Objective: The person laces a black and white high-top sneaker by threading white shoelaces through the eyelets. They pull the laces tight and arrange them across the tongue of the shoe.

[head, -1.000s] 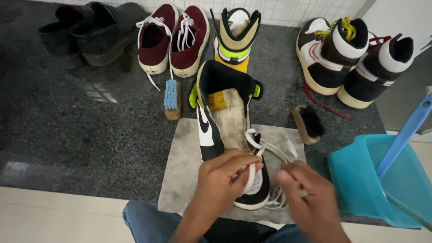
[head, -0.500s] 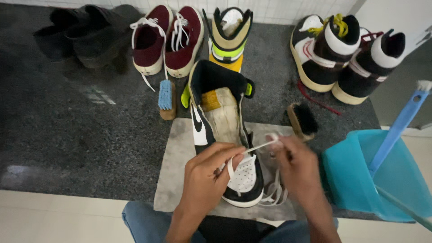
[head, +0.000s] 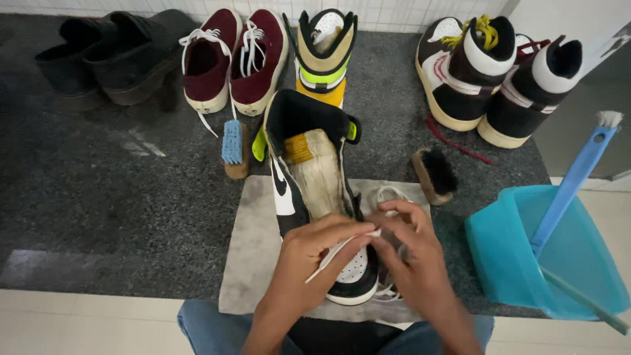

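Head view: both hands, left and right, are pinching a white lace over the sneaker lying on a cloth.

A black and white high-top sneaker lies on a grey cloth on the dark speckled floor, its toe toward the person and its open collar pointing away. The tongue is cream and worn, with a yellow tag near the top, and the eyelets are unlaced. A white lace runs slantwise across the toe, with more lace looped just right of the shoe.
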